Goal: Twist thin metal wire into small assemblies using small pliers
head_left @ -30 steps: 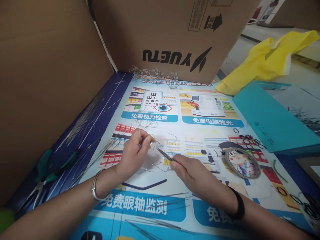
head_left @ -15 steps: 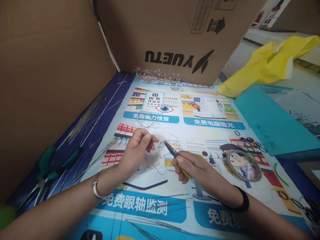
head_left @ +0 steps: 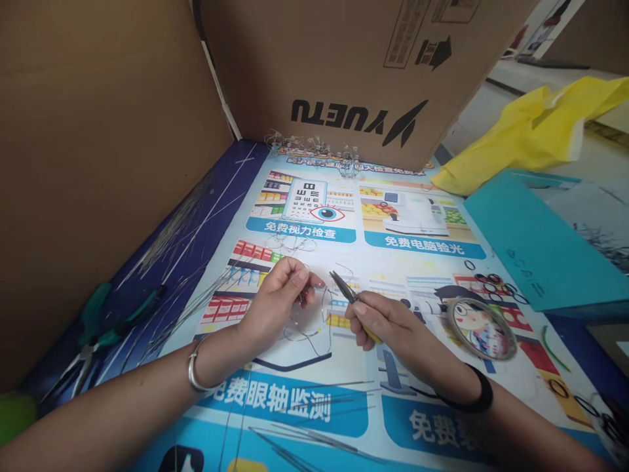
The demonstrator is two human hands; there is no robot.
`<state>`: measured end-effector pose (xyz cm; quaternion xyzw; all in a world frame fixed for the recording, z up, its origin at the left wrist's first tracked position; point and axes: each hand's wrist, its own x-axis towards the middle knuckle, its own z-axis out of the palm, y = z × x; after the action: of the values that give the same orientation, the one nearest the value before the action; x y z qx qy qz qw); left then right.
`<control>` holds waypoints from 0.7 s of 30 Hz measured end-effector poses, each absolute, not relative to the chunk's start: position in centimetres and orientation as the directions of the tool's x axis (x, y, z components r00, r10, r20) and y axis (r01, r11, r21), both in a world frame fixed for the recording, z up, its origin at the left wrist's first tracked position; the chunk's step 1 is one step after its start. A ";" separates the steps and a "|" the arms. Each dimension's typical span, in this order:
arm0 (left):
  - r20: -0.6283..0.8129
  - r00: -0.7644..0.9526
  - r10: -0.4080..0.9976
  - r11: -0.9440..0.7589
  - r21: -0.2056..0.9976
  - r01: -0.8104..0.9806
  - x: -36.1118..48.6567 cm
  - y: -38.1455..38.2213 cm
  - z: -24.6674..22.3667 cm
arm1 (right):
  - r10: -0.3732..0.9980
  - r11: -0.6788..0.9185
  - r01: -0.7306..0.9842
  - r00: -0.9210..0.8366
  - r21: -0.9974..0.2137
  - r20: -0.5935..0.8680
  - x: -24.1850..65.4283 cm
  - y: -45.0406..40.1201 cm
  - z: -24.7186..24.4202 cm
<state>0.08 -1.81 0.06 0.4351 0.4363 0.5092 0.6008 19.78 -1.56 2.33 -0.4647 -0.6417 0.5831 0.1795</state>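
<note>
The left hand's (head_left: 280, 296) fingertips pinch thin, curling wire (head_left: 323, 305); the right hand (head_left: 389, 322) grips tapered metal pliers (head_left: 344, 288), all above a printed poster (head_left: 362, 263). Versus 1.0 s ago, the pliers' tips sit higher and their yellow handle (head_left: 371, 334) shows.

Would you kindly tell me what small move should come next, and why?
Perhaps bring the pliers leftward to the wire: the left hand pinches it, while the right hand holds the pliers with their tips seemingly clear of it.
</note>
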 end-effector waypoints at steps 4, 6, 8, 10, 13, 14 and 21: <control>-0.022 0.124 0.992 0.039 0.990 -0.132 0.2 -2.0 0.3 | 0.837 -0.092 0.369 -0.474 -0.925 -0.272 19.9 -1.5 2.1; 0.001 0.146 0.989 0.015 0.995 -0.103 0.4 -2.1 0.3 | 0.860 -0.076 0.341 -0.454 -0.937 -0.235 19.8 -1.5 1.8; 0.019 0.158 0.987 -0.008 0.998 -0.066 0.5 -2.2 0.3 | 0.879 -0.061 0.322 -0.430 -0.945 -0.204 19.7 -1.5 1.6; 0.037 0.156 0.987 -0.038 0.999 -0.002 0.5 -2.3 0.1 | 0.885 -0.065 0.324 -0.419 -0.944 -0.204 19.4 -1.6 1.6; 0.061 0.141 0.988 -0.077 0.991 0.110 0.5 -2.6 -0.1 | 0.873 -0.054 0.362 -0.436 -0.931 -0.220 19.0 -1.8 1.8; 0.065 0.141 0.988 -0.084 0.987 0.137 0.5 -2.6 -0.2 | 0.868 -0.044 0.374 -0.445 -0.927 -0.220 18.9 -1.9 1.8; 0.114 0.182 0.977 -0.150 0.968 0.199 0.6 -3.1 0.0 | 0.881 0.033 0.389 -0.446 -0.921 -0.156 18.4 -1.9 1.7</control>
<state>0.61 -3.05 -0.03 0.6233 0.4716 0.4319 0.4502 18.36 -1.93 1.69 -0.4685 -0.6776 0.5137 0.2398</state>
